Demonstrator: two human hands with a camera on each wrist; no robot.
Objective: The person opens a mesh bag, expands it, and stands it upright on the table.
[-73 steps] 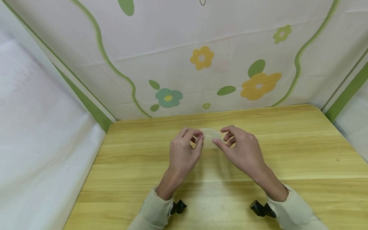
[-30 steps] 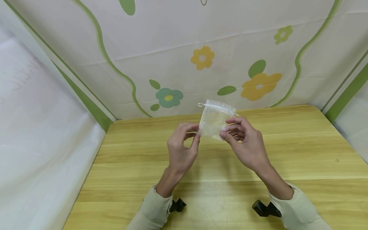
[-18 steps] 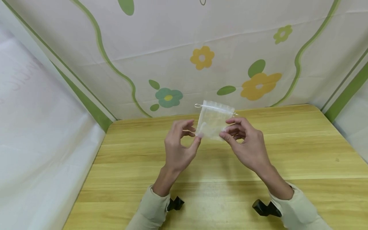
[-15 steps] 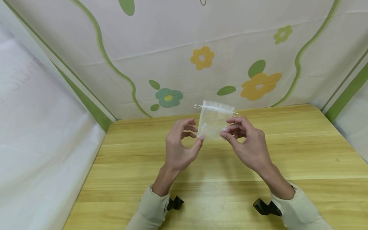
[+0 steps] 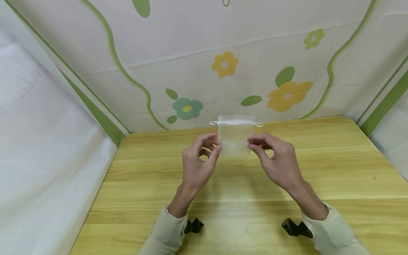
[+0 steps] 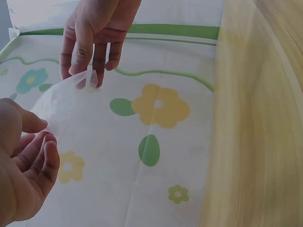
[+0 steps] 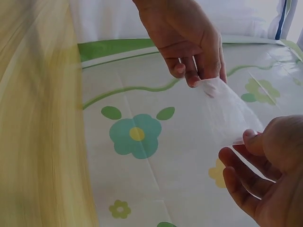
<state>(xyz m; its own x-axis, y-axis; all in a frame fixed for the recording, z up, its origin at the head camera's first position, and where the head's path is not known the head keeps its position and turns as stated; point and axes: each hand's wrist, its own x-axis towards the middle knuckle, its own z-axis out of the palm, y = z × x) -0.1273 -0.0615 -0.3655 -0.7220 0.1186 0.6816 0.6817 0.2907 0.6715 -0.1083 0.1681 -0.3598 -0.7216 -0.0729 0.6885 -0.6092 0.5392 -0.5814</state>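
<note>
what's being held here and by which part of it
A sheer white drawstring bag: the left hand pinches one side edge, the right hand the opposite one.

- Sheer white drawstring pouch (image 5: 235, 134): flattened, upright, gathered band near top.
- White cord loops (image 5: 213, 123) project both sides.
- Side edges pinched by left hand (image 5: 198, 162), right hand (image 5: 281, 161).

The pouch (image 5: 236, 134) is between the hands (image 5: 198, 163), above the table (image 5: 239, 209).
</note>
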